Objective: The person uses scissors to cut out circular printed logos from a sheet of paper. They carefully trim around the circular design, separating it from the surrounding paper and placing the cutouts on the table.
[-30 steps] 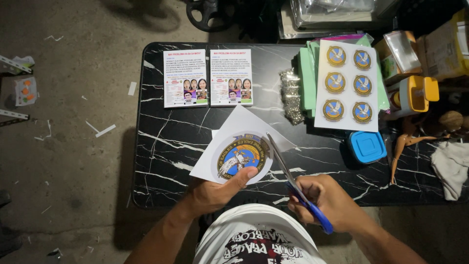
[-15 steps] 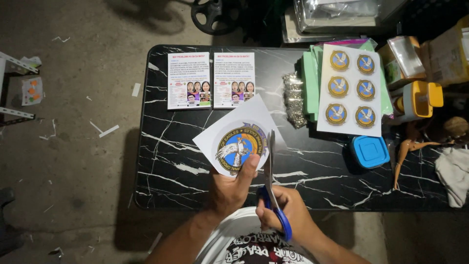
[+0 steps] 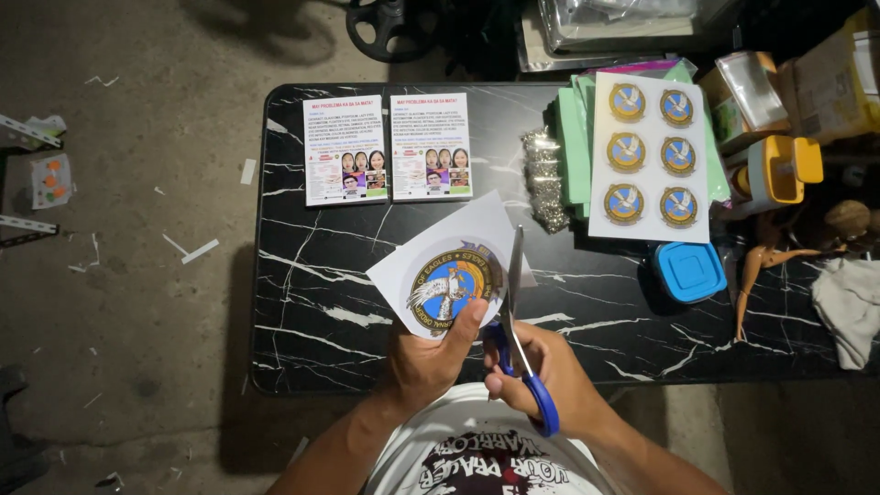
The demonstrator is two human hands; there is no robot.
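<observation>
Lower centre of frame, above black marbled worktop [image 3: 302, 302]: left hand [image 3: 423, 359] pinching white paper sheet [image 3: 446, 266] bearing round blue-gold bird emblem. Just right, right hand [image 3: 541, 371] clenched on blue-handled scissors [image 3: 515, 321], blades upright at sheet's right edge.

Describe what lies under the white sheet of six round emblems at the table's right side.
The sheet of six emblems rests on a stack of green paper, with a pink edge showing at the top. How many sheets the stack holds, and anything printed on them, is covered.
</observation>
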